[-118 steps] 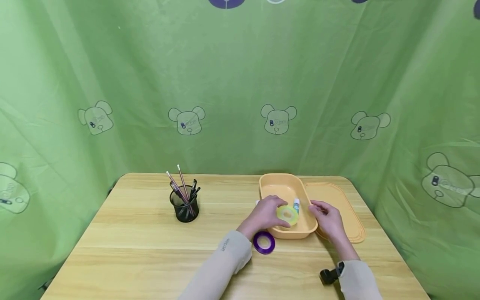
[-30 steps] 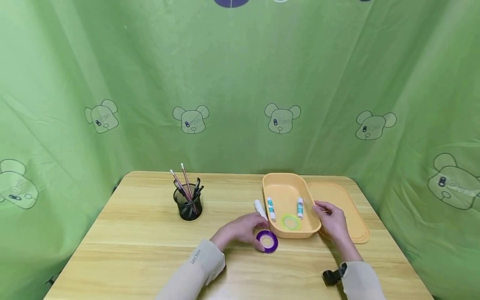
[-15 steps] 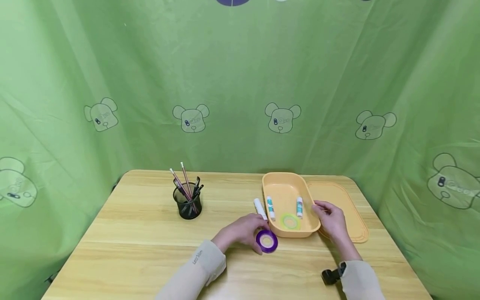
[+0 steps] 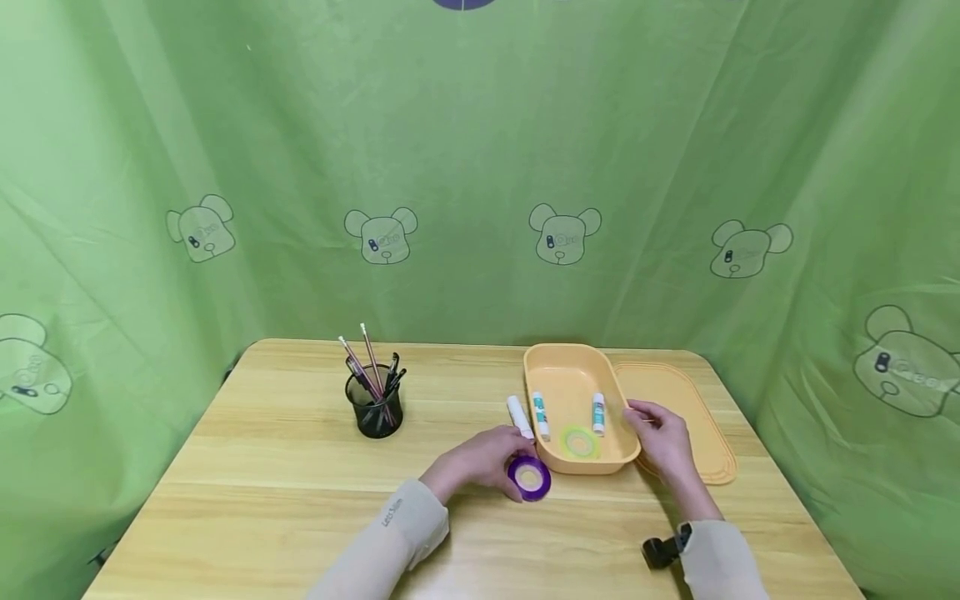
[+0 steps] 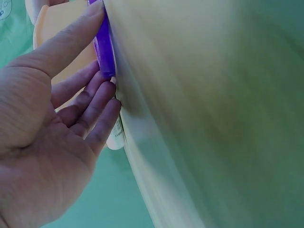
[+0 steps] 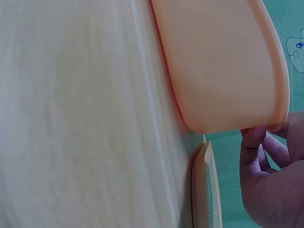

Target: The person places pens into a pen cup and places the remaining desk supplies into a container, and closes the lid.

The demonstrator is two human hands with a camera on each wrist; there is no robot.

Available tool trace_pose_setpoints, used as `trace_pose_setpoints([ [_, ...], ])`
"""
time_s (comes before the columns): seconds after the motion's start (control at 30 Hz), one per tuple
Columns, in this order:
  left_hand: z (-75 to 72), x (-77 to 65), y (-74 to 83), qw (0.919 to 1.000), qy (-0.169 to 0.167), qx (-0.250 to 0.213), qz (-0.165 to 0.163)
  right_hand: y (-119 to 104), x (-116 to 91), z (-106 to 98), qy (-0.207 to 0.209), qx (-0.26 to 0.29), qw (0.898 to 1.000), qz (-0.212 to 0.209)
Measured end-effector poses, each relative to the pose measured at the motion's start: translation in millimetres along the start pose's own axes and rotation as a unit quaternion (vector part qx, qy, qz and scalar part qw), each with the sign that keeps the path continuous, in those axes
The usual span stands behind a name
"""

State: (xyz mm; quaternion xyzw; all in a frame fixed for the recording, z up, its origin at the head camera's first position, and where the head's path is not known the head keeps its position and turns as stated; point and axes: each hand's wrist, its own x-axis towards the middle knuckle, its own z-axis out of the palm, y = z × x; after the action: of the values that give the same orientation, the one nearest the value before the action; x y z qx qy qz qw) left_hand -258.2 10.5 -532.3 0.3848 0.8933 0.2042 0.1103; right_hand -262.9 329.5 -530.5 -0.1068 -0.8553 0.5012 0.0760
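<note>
Between the thumb and fingers of my left hand (image 4: 483,458) is a roll of purple tape (image 4: 543,482). The left wrist view shows the thumb on one edge of the purple roll (image 5: 104,52) and fingertips at the other. My right hand (image 4: 662,437) pinches the right rim of an orange plastic box (image 4: 570,375); the right wrist view shows thumb and fingers at the box's rim (image 6: 280,95). Two glue sticks, one left (image 4: 542,417) and one right (image 4: 598,415), lie in the box with a yellow-green tape roll (image 4: 567,442).
A white stick-shaped tube (image 4: 519,417) lies against the box's left side, near my left fingers. The flat orange lid (image 4: 686,404) lies right of the box. Farther left, a black mesh cup (image 4: 375,417) holds pencils and pens. A green curtain (image 4: 465,300) hangs behind the table.
The yellow-green tape, earlier in my left hand, now lies in the box. My left hand moved to the purple tape, which has just shifted slightly left. My right hand stays at the rim.
</note>
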Motion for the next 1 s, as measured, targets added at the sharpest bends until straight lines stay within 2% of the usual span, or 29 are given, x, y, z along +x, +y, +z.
trace_pose_setpoints([
  [0.17, -3.9, -4.1, -2.2, 1.0000, 0.004, -0.002, -0.006, -0.2, 0.3, 0.6, 0.004, 0.001, 1.000, -0.004],
  [0.3, -5.2, -4.5, -2.8, 0.9999, 0.004, -0.008, 0.006, -0.4, 0.1, 0.3, 0.010, -0.002, 1.000, -0.009],
  [0.47, -2.5, -1.7, -4.6, 0.9998, 0.004, 0.012, 0.016, -0.3, 0.0, 0.8, 0.009, -0.007, 1.000, -0.011],
  [0.63, -1.8, -2.9, -6.4, 0.9997, 0.006, 0.025, -0.001, 0.5, 0.3, 1.6, 0.005, -0.007, 1.000, -0.009],
  [0.7, -3.8, -5.2, -7.6, 0.9998, 0.007, 0.010, -0.016, 0.8, 0.3, 1.4, 0.005, -0.009, 1.000, -0.009],
  [0.83, -10.0, -10.5, -11.6, 0.9973, 0.016, -0.051, -0.051, 1.2, 0.0, 0.5, 0.006, -0.012, 1.000, -0.009],
  [1.0, -15.2, -13.4, -20.1, 0.9893, 0.054, -0.116, -0.071, 2.0, 0.7, 1.1, 0.006, -0.013, 1.000, -0.015],
])
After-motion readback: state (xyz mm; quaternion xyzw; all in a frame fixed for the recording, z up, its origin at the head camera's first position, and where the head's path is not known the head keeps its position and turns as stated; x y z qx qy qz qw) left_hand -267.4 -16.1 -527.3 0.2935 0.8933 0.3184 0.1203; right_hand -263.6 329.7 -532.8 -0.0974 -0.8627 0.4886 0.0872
